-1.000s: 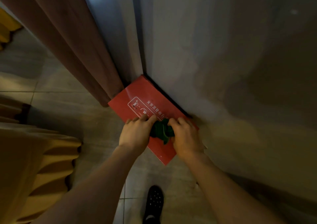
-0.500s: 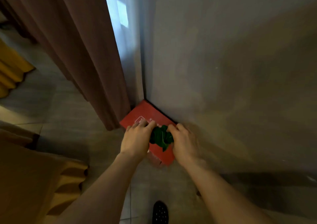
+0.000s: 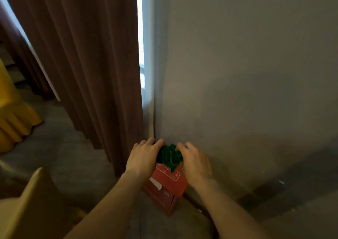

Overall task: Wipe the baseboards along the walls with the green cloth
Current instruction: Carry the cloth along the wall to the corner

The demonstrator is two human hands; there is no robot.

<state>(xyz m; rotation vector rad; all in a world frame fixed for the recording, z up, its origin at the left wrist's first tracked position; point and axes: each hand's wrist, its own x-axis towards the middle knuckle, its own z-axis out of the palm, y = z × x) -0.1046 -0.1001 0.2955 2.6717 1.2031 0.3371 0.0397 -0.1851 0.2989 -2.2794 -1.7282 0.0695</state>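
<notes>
The green cloth (image 3: 170, 155) is bunched on top of the red box (image 3: 167, 185), in the corner beside the wall (image 3: 237, 74). The left hand (image 3: 144, 156) and right hand (image 3: 193, 161) both clutch it, probably gathering it for wiping the baseboard (image 3: 193, 201) below.

1. Single head cam, wide-angle, looks forward and down along both forearms.
2. Faces room corner: wall (image 3: 247, 74) right, curtain (image 3: 87, 65) left.
3. Close range; floor (image 3: 60, 152) fills lower left.
</notes>
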